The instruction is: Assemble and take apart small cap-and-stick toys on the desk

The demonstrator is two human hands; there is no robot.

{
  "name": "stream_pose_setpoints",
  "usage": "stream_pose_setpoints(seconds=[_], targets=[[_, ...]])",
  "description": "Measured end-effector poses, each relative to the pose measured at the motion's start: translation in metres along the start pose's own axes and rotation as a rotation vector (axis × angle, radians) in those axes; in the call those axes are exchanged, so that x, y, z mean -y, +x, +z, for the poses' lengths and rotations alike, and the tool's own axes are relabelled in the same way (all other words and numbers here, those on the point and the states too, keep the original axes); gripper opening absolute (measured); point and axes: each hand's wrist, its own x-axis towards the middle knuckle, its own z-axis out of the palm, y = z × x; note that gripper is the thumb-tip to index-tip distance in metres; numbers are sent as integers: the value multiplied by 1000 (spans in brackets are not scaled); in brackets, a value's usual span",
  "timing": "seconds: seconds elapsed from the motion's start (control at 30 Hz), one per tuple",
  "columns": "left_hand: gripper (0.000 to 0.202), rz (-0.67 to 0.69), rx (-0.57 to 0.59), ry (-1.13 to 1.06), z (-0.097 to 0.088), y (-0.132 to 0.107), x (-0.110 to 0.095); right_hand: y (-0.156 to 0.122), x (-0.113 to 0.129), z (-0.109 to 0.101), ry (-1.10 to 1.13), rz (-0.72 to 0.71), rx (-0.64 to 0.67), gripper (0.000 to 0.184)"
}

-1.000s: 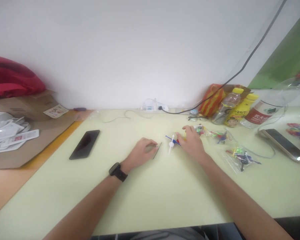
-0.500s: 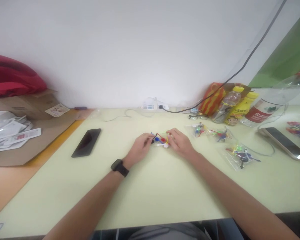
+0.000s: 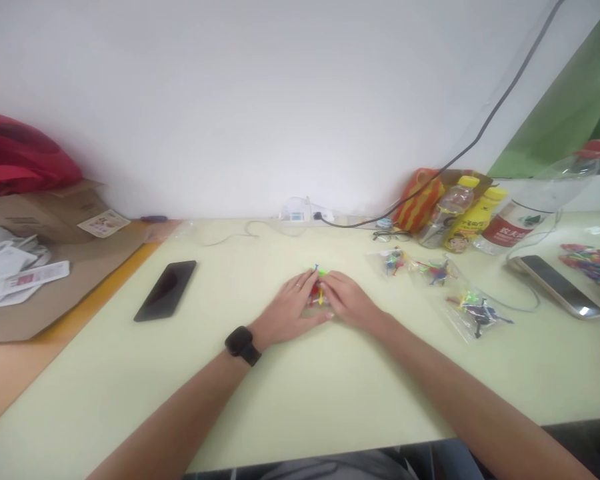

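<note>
A small heap of colourful plastic pieces (image 3: 319, 293), among them red, yellow, blue and green ones with thin stems, lies on the pale table between my hands. My left hand (image 3: 295, 308), with a black watch (image 3: 241, 343) at its wrist, rests partly over the heap; its fingers lie stretched out and the thumb points to the right. From the other side my right hand (image 3: 350, 300) cups the pieces, fingers loosely bent against them. Both hands almost meet, so much of the heap is hidden.
To the right lie several clear bags of similar pieces (image 3: 480, 310), a phone (image 3: 563, 287) and colourful bits (image 3: 590, 260). Bottles (image 3: 475, 220) and glasses (image 3: 391, 235) stand or lie behind. A black phone (image 3: 166, 291) is at left, near cardboard (image 3: 100, 267).
My hands have come closer together around the plastic pieces, drawing them into a tighter heap. My left hand has flattened over them. The view has shifted slightly.
</note>
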Motion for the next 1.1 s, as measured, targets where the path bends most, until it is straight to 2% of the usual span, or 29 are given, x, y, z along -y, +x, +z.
stream_pose_setpoints(seconds=[0.07, 0.13, 0.23, 0.3, 0.4, 0.47, 0.63, 0.73, 0.8, 0.87, 0.93, 1.03, 1.1], targets=[[98, -2, 12, -36, -2, 0, -2, -2, 10, 3, 147, -16, 40, 31], [97, 1, 15, -97, -4, 0, -3, -4, 17, 3, 249, 19, 61, 31], [64, 13, -18, -183, -7, 2, -6, -6, 21, 0, 297, 93, 18, 29], [42, 13, -34, -218, -7, 3, -7, -5, 19, -4, 245, 113, -76, 28], [29, 8, -23, -244, -7, 3, -7, -3, 11, -9, 117, 125, -220, 26], [28, 28, -13, -229, -7, 3, -7, -3, 5, -10, 103, 131, -206, 33], [30, 125, -73, -81, -8, 2, -14, -2, 2, -12, 344, 154, 25, 35], [48, 160, -94, 19, -6, 1, -18, 4, -1, -18, 399, 180, 0, 34], [53, 200, -55, 95, -4, 2, -20, 11, -12, -24, 317, 193, -54, 30], [42, 263, 11, 153, -2, 3, -21, 22, -34, -34, 180, 192, -91, 25], [30, 328, 62, 172, -3, 6, -23, 38, -64, -49, 12, 168, -135, 22], [23, 412, 87, 178, -3, 13, -24, 69, -115, -81, -262, 110, -177, 23], [23, 470, 104, 217, -3, 18, -23, 90, -147, -104, -414, 181, -204, 27]])
